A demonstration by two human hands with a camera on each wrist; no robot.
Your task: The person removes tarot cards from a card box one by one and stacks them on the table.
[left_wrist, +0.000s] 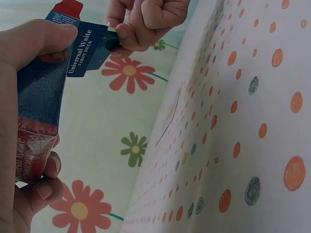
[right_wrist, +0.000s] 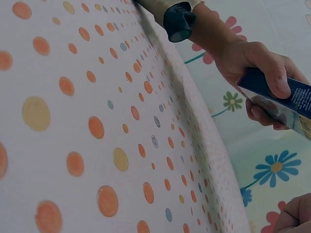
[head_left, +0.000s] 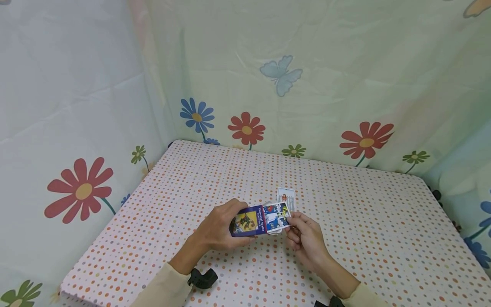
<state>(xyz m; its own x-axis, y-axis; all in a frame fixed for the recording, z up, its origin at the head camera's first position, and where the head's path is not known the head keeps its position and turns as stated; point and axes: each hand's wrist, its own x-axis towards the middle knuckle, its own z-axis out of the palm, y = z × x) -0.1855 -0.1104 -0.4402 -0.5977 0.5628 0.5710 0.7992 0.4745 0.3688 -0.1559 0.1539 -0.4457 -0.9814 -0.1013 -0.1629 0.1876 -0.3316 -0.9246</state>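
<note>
My left hand (head_left: pixel 224 224) grips a dark blue tarot card box (head_left: pixel 245 222) marked "Universal Waite", its thumb along one edge. The box is tilted above the table, with its end towards the right hand. A red end flap (left_wrist: pixel 69 7) sticks out in the left wrist view. Out of that end reaches a small bunch of tarot cards (head_left: pixel 277 216), the top one brightly coloured. My right hand (head_left: pixel 307 238) pinches the cards' outer end between thumb and fingers. Behind them, a pale card (head_left: pixel 286 196) shows near the table's middle, partly hidden by the bunch.
The table (head_left: pixel 153 238) wears a white cloth with coloured dots. Flowered curtains (head_left: pixel 307 102) stand along its back and sides. A black band (head_left: pixel 202 278) sits at the left wrist. Small dark objects (head_left: pixel 436 195) show at the table's right edge.
</note>
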